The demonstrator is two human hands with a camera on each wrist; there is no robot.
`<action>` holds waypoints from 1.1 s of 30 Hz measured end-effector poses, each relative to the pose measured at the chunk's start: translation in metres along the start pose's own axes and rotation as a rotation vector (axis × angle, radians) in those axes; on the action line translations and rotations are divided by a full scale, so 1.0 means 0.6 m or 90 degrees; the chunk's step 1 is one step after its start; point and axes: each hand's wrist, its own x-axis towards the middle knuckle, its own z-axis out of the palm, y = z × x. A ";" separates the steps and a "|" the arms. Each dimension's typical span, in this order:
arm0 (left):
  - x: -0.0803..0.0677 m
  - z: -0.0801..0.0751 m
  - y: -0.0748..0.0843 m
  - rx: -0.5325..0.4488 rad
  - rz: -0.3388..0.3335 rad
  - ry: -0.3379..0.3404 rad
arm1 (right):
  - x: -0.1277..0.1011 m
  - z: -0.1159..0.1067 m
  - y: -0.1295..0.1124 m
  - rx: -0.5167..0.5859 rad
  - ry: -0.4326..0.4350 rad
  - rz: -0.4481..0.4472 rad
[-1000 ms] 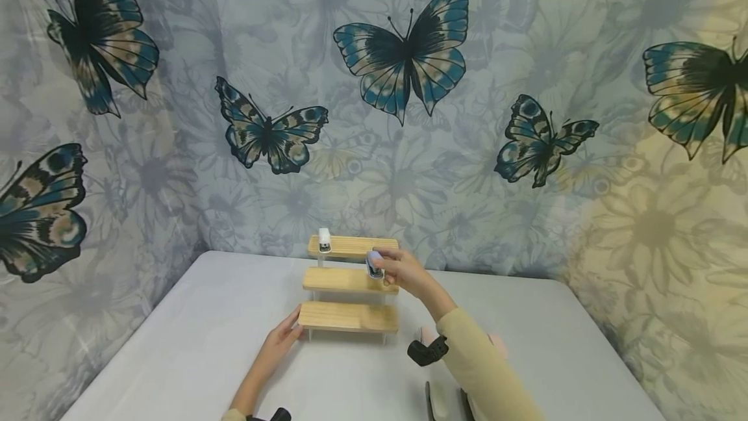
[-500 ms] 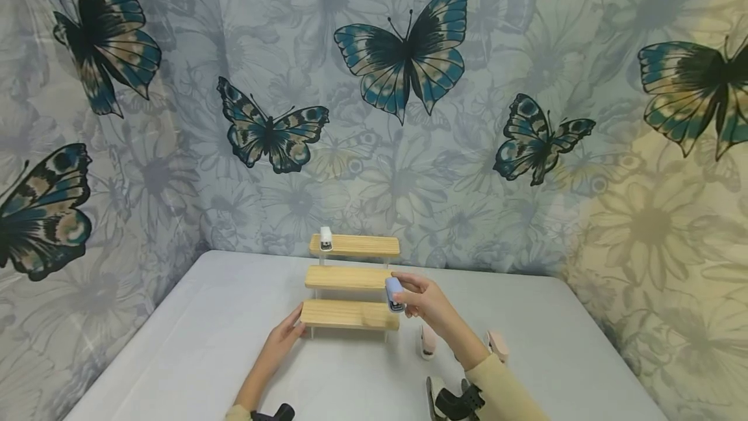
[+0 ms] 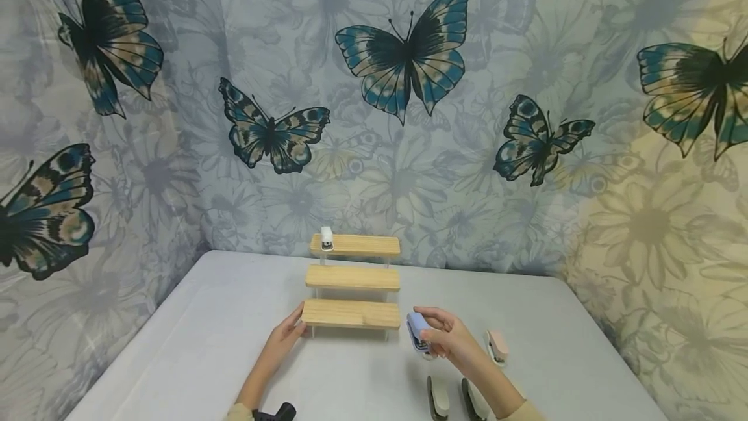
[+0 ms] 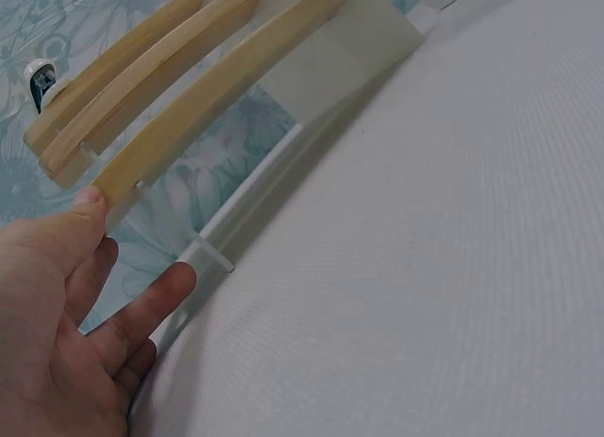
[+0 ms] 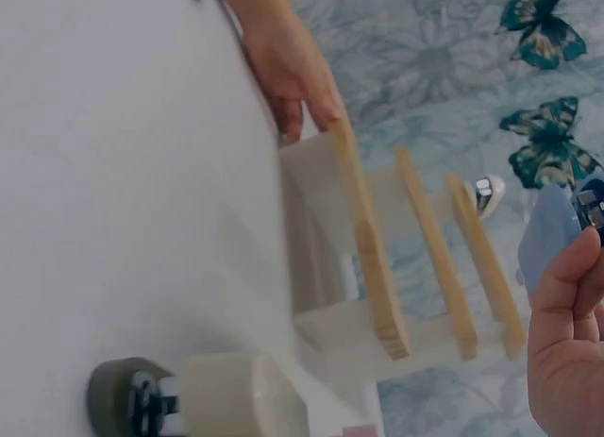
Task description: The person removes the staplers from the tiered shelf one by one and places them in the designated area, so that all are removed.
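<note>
My right hand (image 3: 458,343) pinches a light blue stapler (image 3: 417,327) between thumb and fingers, held above the table to the right of a three-tier wooden display stand (image 3: 350,313). The same stapler (image 5: 547,234) shows at the right edge of the right wrist view. At the stand's lowest board, my left hand (image 3: 282,338) holds the left end; in the left wrist view the thumb lies on the board's end and the fingers are below. A white stapler (image 3: 326,239) stands on the top board's left end. Both lower boards are bare.
On the white table (image 3: 234,304), a pink stapler (image 3: 497,347) lies right of my right hand. Two cream-and-dark staplers lie nearer: one stapler (image 3: 439,398) at left, another stapler (image 3: 476,401) partly behind my forearm. A butterfly-patterned cloth (image 3: 403,206) hangs behind.
My right hand has carried the blue stapler from above the middle board down and right, away from the stand. A second pink stapler, seen earlier, is now mostly hidden behind it. The left hand stays put.
</note>
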 end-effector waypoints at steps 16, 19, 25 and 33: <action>0.000 -0.003 -0.005 0.006 -0.015 0.009 | -0.071 0.002 0.055 0.031 0.109 0.043; -0.001 -0.003 -0.005 0.003 -0.013 0.008 | -0.083 0.005 0.060 0.036 0.115 0.058; -0.004 -0.002 -0.007 -0.006 -0.009 0.008 | -0.118 0.000 0.070 0.082 0.056 0.052; -0.005 -0.003 -0.007 -0.003 -0.015 0.013 | -0.152 -0.051 0.131 0.165 -0.145 -0.075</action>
